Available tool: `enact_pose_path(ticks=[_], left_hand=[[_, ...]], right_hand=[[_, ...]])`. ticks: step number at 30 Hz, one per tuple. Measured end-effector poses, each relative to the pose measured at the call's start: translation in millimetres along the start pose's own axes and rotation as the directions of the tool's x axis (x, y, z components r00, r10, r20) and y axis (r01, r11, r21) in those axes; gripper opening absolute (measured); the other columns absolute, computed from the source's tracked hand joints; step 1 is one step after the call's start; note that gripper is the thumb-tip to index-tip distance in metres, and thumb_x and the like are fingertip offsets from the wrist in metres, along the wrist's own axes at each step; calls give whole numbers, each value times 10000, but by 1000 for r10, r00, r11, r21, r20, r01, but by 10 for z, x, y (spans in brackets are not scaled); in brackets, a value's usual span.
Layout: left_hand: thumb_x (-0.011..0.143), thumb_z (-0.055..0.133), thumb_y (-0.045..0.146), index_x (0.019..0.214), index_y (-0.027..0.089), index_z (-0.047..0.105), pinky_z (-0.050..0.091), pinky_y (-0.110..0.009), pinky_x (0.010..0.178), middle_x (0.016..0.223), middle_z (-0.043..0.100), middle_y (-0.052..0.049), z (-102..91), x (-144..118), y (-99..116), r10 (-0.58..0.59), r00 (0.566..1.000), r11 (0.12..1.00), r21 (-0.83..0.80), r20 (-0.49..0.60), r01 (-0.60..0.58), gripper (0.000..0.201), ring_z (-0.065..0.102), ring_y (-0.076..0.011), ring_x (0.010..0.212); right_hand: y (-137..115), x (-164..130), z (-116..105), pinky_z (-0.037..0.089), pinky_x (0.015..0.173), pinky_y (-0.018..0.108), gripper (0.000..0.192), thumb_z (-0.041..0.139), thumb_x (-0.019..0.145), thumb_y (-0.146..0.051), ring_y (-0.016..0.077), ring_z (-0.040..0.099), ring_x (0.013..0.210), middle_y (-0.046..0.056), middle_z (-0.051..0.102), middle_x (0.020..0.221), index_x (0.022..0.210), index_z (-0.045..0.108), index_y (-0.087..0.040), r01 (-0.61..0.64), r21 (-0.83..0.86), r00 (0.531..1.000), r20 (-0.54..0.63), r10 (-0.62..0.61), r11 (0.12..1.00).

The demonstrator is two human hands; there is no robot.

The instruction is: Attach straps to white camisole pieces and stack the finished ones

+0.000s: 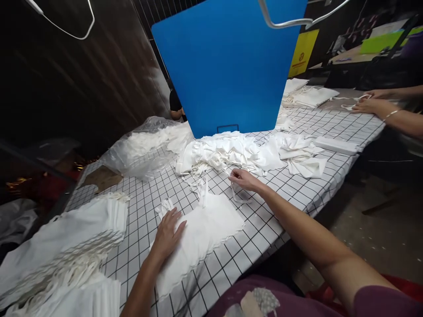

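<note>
My left hand (168, 233) lies flat, fingers spread, on a white cloth bag (205, 229) spread on the checked tablecloth (284, 185). My right hand (243, 179) reaches past the bag's far corner and pinches its thin white drawstring loop (238, 197). Just beyond my right hand lies a loose heap of white cloth bags (238, 152) with tangled strings.
A tall stack of flat white bags (66, 251) sits at the near left. A clear plastic sack of bags (142, 147) lies at the far left. A blue panel (228, 66) stands behind the heap. Another person's hands (370, 103) work at the far right beside more bags (310, 97).
</note>
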State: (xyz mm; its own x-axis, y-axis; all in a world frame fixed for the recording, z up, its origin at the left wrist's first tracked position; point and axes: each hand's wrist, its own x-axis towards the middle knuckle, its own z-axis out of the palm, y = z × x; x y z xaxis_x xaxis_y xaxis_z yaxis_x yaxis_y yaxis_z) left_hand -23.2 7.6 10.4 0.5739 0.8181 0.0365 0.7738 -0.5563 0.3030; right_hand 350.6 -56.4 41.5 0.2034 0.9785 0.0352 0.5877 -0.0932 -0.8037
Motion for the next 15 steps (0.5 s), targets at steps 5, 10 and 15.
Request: enact_pose_path(ticks=[5,10,15], left_hand=[[918,569,473,1538,303,264,312,-522,1192,1606,306,-108,-125,380,820,204,958,961,-147,-200,-235,712,265,-293,1498],[841,700,423,1564,196,174,275,-594,1178,1625,183,-212,99,874,1640,277,893,884,-269,-356,-381,923,182,-377,1509],[929,511,175,1321,115,551,467,-454,1020,1273,612,-189,260,1102,1766,356,862,840,-281,-360,-464,398,564,-286,1224]], right_hand=[[-382,-395,-385,444,759,315,200,583,906,-343,161,545,793,29,592,819,793,536,-185,282,628,920,39,-391,726],[-709,-876,-474,393,596,263,206,601,869,-282,131,494,641,8,547,693,710,523,-175,367,807,738,51,-673,463],[-737,-1170,-546,429,621,297,153,633,813,-289,141,507,616,5,556,645,724,558,-190,448,834,705,-106,-702,323]])
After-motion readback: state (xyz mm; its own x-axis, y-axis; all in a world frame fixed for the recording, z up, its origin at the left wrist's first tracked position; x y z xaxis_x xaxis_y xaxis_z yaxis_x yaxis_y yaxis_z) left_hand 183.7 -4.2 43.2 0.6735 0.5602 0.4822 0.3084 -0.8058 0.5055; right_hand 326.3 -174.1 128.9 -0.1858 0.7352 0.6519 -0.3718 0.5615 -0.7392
